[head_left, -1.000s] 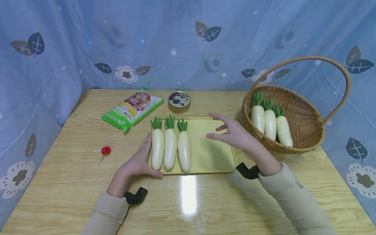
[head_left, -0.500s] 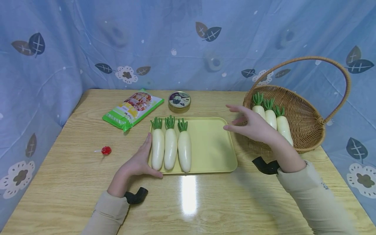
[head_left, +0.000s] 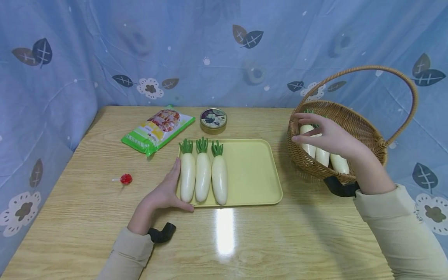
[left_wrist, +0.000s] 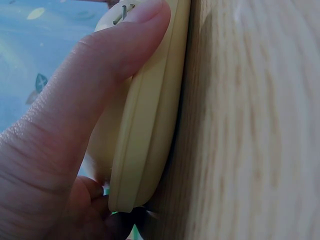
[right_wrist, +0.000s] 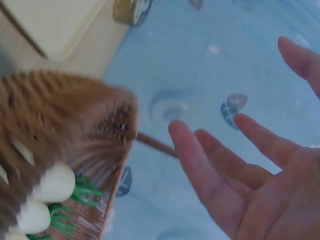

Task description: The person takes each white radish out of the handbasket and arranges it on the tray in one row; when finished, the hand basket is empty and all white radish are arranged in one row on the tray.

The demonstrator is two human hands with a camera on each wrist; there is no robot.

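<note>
A pale yellow tray (head_left: 249, 171) lies on the table with three white radishes with green tops in its left half: a left one (head_left: 188, 178), a middle one (head_left: 203, 177) and a right one (head_left: 219, 179). At its front left corner my left hand (head_left: 167, 193) holds the tray, thumb along the front rim and fingers by the left side, as the left wrist view partly shows. My right hand (head_left: 330, 136) hovers over the wicker basket (head_left: 364, 128), fingers spread and holding nothing. Beneath it, three more radishes (right_wrist: 52, 184) lie in the basket, partly covered by the hand in the head view.
The basket's tall arched handle (head_left: 371, 69) rises behind the right hand. Behind the tray stand a round tin (head_left: 213, 120) and a green-and-white food packet (head_left: 159, 130). A red lollipop (head_left: 126, 179) lies left of the tray. A blue patterned cloth (head_left: 210, 54) hangs behind the table.
My right hand has moved right, from above the tray's right side to above the basket, staying spread. My left hand, the tray and its radishes have kept their places.
</note>
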